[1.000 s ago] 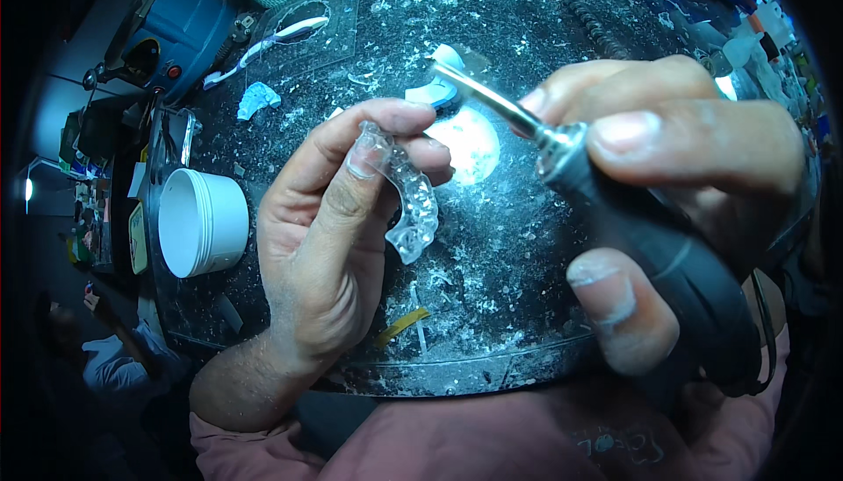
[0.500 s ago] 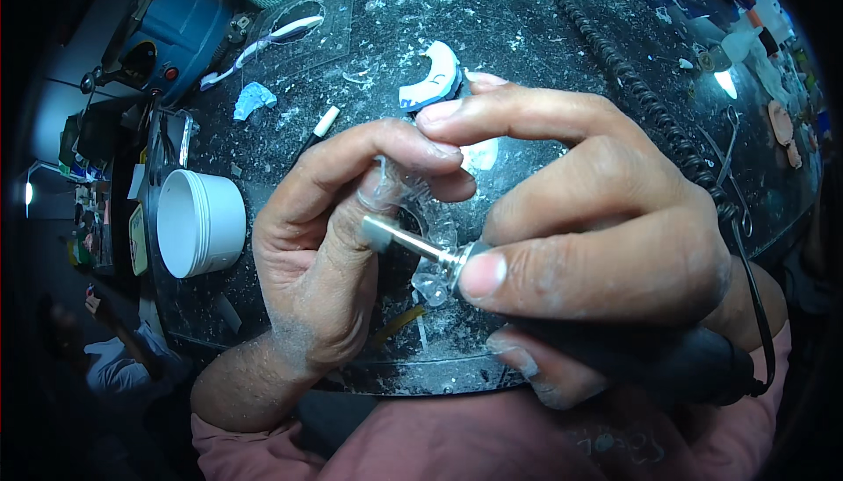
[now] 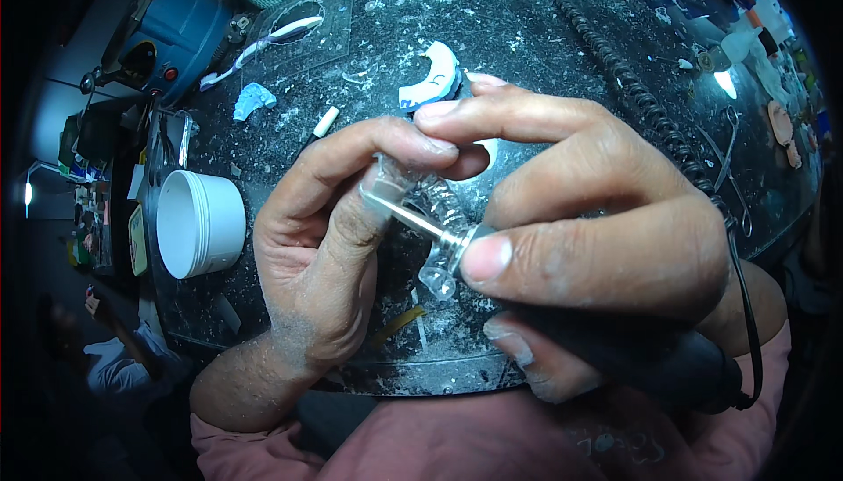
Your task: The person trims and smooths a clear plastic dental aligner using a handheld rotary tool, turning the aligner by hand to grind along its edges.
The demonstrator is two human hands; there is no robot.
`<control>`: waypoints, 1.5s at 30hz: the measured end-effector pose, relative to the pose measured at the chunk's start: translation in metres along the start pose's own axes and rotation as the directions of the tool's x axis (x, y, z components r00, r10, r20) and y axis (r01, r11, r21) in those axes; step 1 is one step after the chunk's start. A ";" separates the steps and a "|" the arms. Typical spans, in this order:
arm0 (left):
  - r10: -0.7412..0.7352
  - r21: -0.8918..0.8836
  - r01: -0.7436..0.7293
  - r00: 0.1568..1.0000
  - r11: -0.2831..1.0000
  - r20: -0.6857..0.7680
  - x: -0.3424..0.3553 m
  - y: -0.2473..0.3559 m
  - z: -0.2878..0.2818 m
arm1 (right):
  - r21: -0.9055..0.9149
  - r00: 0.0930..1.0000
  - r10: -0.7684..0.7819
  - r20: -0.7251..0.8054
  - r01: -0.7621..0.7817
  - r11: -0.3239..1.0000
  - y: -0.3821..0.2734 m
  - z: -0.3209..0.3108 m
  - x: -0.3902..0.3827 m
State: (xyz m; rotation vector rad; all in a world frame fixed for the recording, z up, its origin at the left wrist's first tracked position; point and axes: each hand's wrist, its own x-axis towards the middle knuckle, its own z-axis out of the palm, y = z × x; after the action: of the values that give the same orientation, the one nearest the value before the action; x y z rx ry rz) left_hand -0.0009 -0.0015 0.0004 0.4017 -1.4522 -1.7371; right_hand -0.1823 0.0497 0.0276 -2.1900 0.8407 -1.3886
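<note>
head view: the left hand point(image 3: 320, 244) pinches a clear, curved dental tray point(image 3: 450, 204) by its far end, thumb on one side and bent fingers on the other, leaving no gap. the tray hangs between the two hands over the middle of the table, its free end pointing near. the right hand point(image 3: 606, 209) is wrapped around a black handpiece point(image 3: 632, 349), thumb close to the nose, with its index finger stretched left to the left hand's fingertips. the silver shank point(image 3: 417, 224) of the handpiece crosses in front of the tray, its tip right by the left thumb; whether the tip touches the plastic, i cannot tell.

just beyond the fingers lies a white and blue arch-shaped model point(image 3: 432, 80). farther left are a blue fragment point(image 3: 255, 101) and a toothbrush point(image 3: 263, 46), and left of the left hand a white tub point(image 3: 204, 225). a coiled black cord point(image 3: 619, 64) runs along the right, with scissors point(image 3: 725, 165) beyond it. a yellow strip point(image 3: 399, 326) lies at the near side of the dusty dark table point(image 3: 527, 51).
</note>
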 end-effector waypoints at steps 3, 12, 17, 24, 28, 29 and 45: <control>0.006 0.017 -0.006 1.000 1.000 -0.007 0.001 0.000 0.001 | -0.038 0.999 -0.003 0.048 0.005 0.999 0.000 -0.003 0.001; 0.078 0.026 -0.078 0.997 0.997 0.018 0.000 -0.004 -0.004 | -0.009 0.979 -0.197 -0.059 0.197 0.980 0.016 0.005 -0.003; 0.072 0.084 -0.078 0.994 0.993 0.078 0.002 -0.001 -0.008 | -0.024 0.993 -0.003 0.117 0.006 1.000 -0.003 -0.003 -0.002; 0.122 0.210 -0.147 0.984 0.967 0.127 0.003 -0.001 -0.018 | 0.067 0.996 0.073 -0.048 -0.070 0.995 0.009 0.004 -0.016; 0.134 0.249 -0.175 0.976 0.953 0.174 0.009 0.000 -0.014 | -0.014 0.988 0.142 -0.066 -0.143 0.990 -0.002 -0.007 -0.018; 0.130 0.264 -0.170 0.978 0.949 0.161 0.007 0.001 -0.016 | 0.009 0.978 0.127 -0.168 -0.128 0.992 0.002 0.001 -0.018; -0.010 0.295 0.023 0.999 0.955 -0.045 0.003 0.003 -0.009 | 0.084 0.951 0.034 -0.306 -0.009 0.996 0.022 0.005 -0.003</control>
State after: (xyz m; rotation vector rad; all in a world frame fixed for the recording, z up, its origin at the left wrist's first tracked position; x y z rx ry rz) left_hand 0.0042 -0.0096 0.0017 0.6064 -1.6871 -1.5150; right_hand -0.1845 0.0359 0.0098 -1.9251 0.8919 -1.7505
